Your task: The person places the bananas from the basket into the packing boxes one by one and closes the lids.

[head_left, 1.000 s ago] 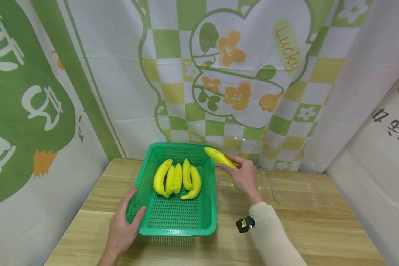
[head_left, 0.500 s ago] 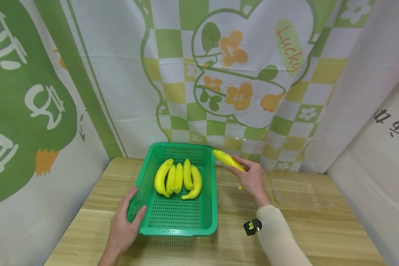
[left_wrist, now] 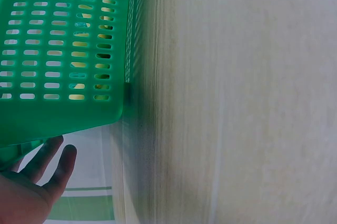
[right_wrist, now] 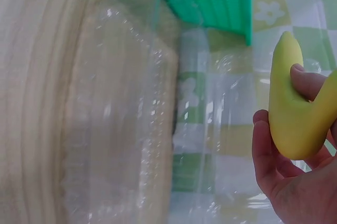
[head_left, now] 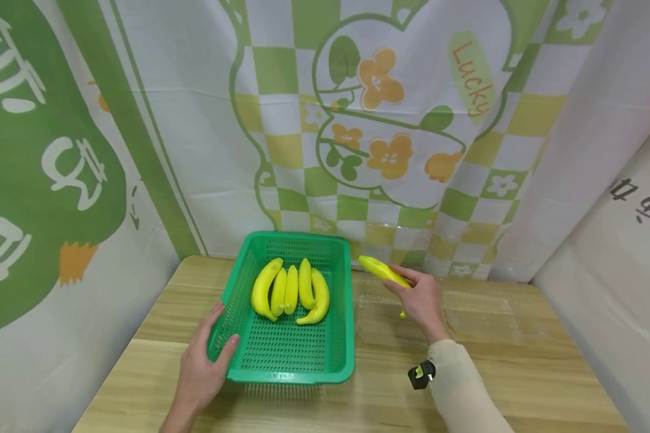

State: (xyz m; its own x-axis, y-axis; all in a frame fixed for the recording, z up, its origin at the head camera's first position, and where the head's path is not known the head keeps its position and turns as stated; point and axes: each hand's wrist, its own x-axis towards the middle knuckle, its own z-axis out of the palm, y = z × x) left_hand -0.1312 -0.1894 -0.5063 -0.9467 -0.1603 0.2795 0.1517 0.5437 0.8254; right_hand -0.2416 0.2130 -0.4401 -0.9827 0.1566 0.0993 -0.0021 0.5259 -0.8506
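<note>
My right hand (head_left: 419,300) grips a yellow banana (head_left: 381,270) in the air just right of the basket. In the right wrist view the banana (right_wrist: 295,124) looks strongly bent, with the thumb pressed into its inner curve and the fingers around its other side. A green plastic basket (head_left: 333,377) with perforated walls holds several more bananas (head_left: 290,290), side by side toward its back. At the basket's near left corner, my left hand (head_left: 203,361) holds the rim, thumb over the top and fingers along the outside. The left wrist view shows two fingertips beside the green wall (left_wrist: 58,116).
Behind and under the right hand lies clear plastic packaging (head_left: 476,310) on the wooden table (head_left: 439,415), seen close in the right wrist view. A printed cloth backdrop (head_left: 281,120) rises right behind the basket. More printed cloth closes off both sides.
My right hand has carried the banana rightward and slightly toward me, away from the basket's back right corner. The left hand, basket and bananas inside keep their places.
</note>
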